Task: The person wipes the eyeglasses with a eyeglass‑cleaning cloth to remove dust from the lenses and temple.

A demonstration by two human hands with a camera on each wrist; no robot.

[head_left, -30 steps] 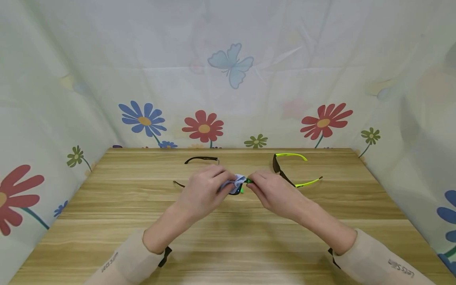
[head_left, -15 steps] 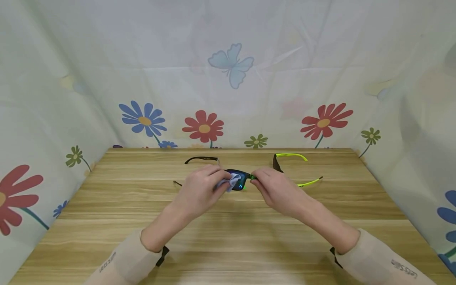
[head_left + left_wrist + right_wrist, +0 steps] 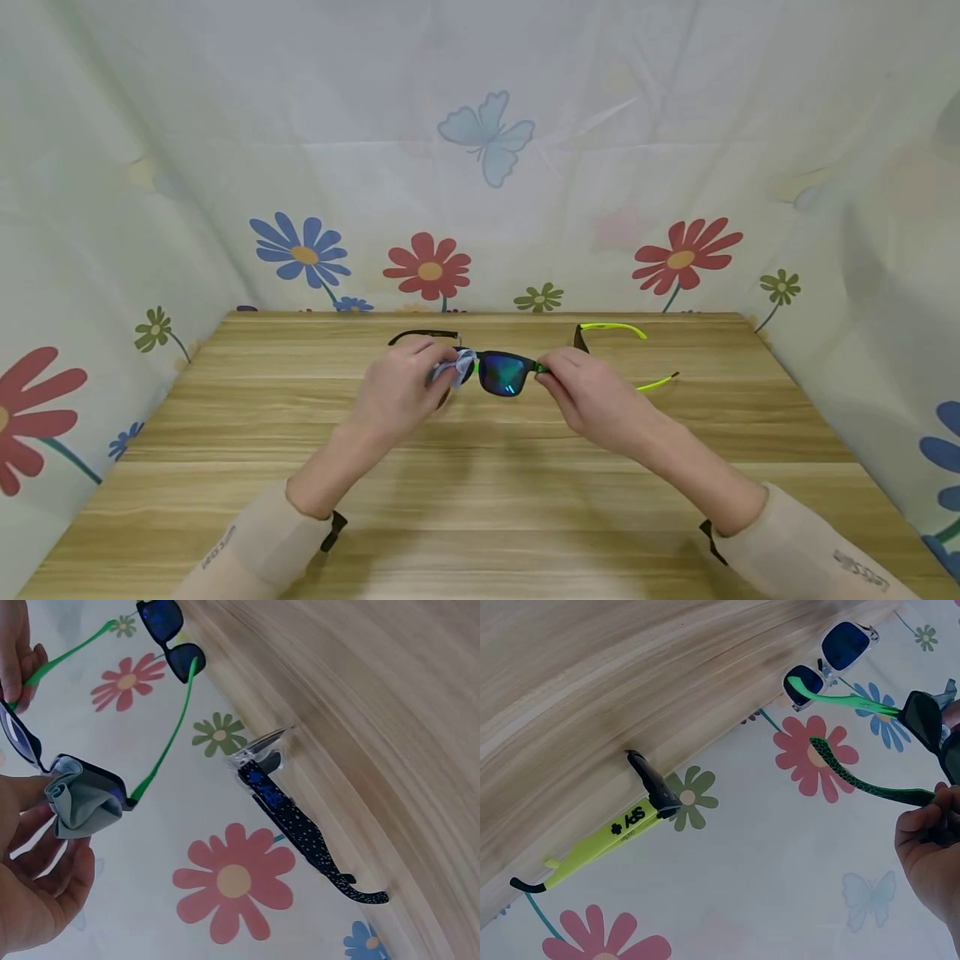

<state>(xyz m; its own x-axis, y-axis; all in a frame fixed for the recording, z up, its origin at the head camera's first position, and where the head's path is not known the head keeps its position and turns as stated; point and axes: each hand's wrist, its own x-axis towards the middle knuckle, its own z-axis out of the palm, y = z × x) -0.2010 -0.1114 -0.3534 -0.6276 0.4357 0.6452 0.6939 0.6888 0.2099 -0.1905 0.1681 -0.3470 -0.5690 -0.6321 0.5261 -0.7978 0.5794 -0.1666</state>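
Black-framed sunglasses (image 3: pixel 504 373) with blue-green mirrored lenses and green temples are held up over the table, lenses facing me in the head view. My right hand (image 3: pixel 592 396) pinches them at the right hinge, where the temple starts. A grey-blue cloth (image 3: pixel 464 365) is bunched in my left hand (image 3: pixel 401 382) and lies against the left lens, most of which is hidden. In the left wrist view, thumb and fingers squeeze the cloth (image 3: pixel 86 801) over that lens. The right wrist view has both green temples pointing away from my right hand (image 3: pixel 934 840).
Behind my left hand lie sunglasses with dark speckled temples (image 3: pixel 300 832) and a clear frame. Sunglasses with neon-yellow temples (image 3: pixel 615 327) rest at the back right, partly behind my right hand. A flowered curtain (image 3: pixel 487 208) surrounds the wooden table (image 3: pixel 480 500).
My left hand has slid left with the cloth, from the right lens across to the left one, uncovering the right lens. My right hand has shifted slightly right with the sunglasses.
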